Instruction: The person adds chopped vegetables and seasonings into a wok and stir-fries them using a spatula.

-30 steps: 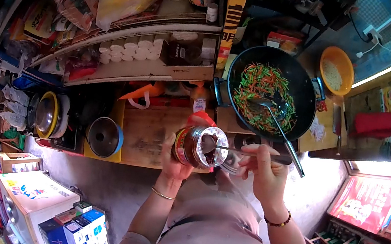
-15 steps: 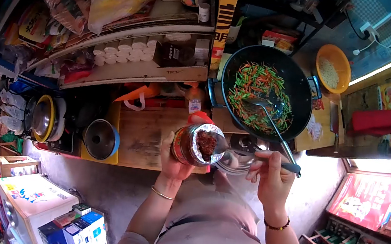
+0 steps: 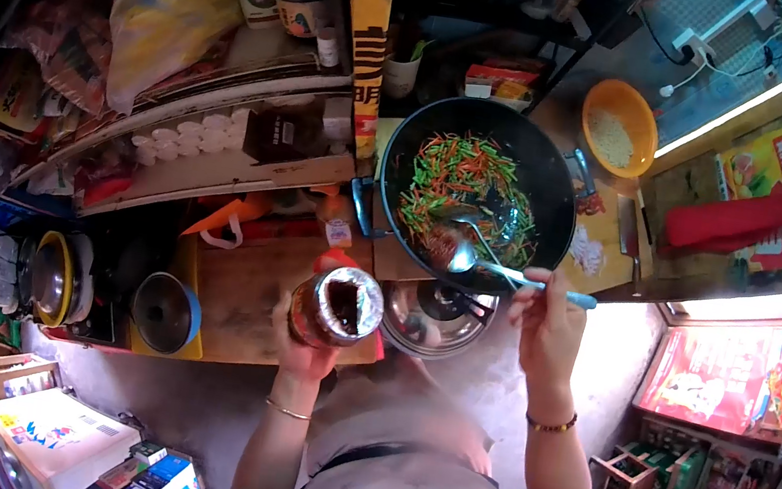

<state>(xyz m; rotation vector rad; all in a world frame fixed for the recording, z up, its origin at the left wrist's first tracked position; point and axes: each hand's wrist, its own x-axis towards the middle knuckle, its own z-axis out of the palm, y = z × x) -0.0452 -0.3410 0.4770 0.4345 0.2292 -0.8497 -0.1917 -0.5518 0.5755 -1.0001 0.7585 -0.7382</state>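
Holding open jar (image 3: 318,313) in left grip (image 3: 305,357), to near left of wok (image 3: 554,180). Holding spoon (image 3: 461,257) in right grip (image 3: 551,321), over wok's near edge.

The wok (image 3: 553,186) of vegetables (image 3: 458,169) and knife (image 3: 628,229) show a kitchen.

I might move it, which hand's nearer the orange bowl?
Right: the right hand is below the orange bowl in view; the left hand, holding a jar, is farther, lower left.
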